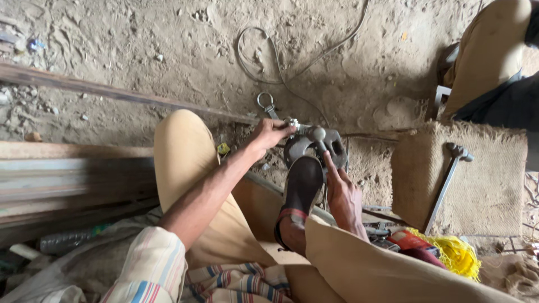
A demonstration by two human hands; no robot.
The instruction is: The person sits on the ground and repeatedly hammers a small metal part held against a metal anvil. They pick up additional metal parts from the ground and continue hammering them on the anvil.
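Note:
I sit on sandy ground with tan trousers. A grey metal clamp-like device [315,143] lies just beyond my sandalled foot [301,191], which presses against it. My left hand [268,135] grips a small metal part at the device's left end, beside a ring-headed spanner [267,104]. My right hand [342,196] rests by the foot, its index finger stretched up onto the device's lower right edge.
Long wooden planks [73,174] lie at the left. A wire [281,62] loops across the sand. A woven mat [483,179] carries a metal hammer [446,185]. Yellow cord [455,252] and tools lie at the lower right. Another person's leg [494,50] is at the top right.

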